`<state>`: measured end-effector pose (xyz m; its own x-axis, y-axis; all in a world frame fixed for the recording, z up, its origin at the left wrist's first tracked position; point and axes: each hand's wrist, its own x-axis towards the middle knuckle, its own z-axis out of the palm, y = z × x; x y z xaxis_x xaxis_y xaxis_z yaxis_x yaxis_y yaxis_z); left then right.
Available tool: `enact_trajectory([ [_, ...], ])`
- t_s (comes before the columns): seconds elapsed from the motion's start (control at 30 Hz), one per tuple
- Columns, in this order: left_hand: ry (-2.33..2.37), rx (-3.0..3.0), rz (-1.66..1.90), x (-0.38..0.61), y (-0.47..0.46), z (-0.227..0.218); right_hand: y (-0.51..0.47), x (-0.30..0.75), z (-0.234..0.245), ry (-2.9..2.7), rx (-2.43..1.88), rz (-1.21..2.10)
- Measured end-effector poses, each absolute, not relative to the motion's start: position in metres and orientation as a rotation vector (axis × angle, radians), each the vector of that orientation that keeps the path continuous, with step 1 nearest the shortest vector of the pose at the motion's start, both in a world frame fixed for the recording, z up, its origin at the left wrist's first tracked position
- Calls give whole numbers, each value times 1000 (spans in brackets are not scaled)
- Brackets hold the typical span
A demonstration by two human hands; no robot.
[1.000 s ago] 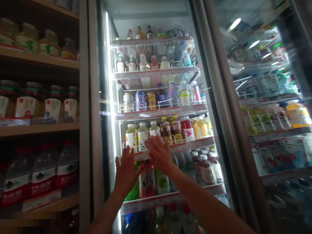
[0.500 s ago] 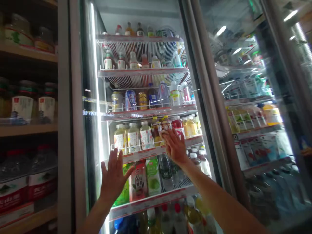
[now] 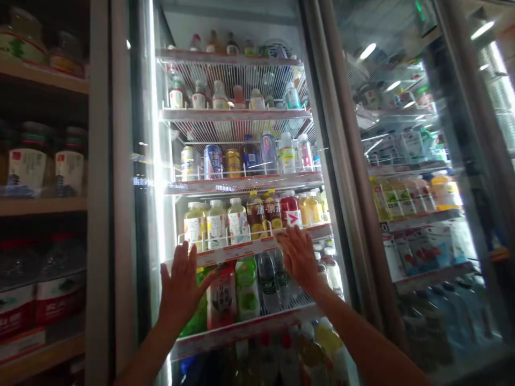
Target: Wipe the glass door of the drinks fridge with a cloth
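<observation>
My left hand [image 3: 181, 289] is raised with its fingers spread, flat toward the glass door [image 3: 237, 16] of a lit drinks fridge; it holds nothing. To the right, my right hand [image 3: 300, 260] is at the glass, fingers bent over a small pale cloth [image 3: 280, 234], mostly covered by the hand. Behind the glass, just above the right hand, stand a dark red drink bottle [image 3: 290, 206] and brown tea bottles [image 3: 256, 212]. Green cartons [image 3: 246, 284] and a red carton [image 3: 221, 300] show between my hands, one shelf lower.
A metal door frame [image 3: 341, 150] runs down the right of this door, and a second glass-fronted fridge with yellow bottles [image 3: 388, 198] stands beyond. On the left, wooden shelves [image 3: 44, 206] hold jars and large bottles.
My right hand has slid slightly down and to the right across the glass with the cloth. My left hand stays spread; the view has shifted a little.
</observation>
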<state>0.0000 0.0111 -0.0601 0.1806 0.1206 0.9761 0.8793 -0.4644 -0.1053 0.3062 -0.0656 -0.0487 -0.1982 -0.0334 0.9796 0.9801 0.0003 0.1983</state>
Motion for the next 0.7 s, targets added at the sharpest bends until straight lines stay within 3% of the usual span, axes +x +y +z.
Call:
enact_trajectory([
  [0.17, -977, -1769, -1380, 6, 10, -66, -72, 336, -54, -792, -1175, -1181],
  [0.43, -893, -1805, -1250, 4, 4, -108, -49, 230, -95, -1571, -963, -1376],
  [0.6, -868, -1842, -1259, 3, 1, -119, -71, 315, -108, -984, -1203, -1286],
  [0.7, -910, -1845, -1291, 7, 0, -120, -70, 299, -116, -974, -1207, -1226],
])
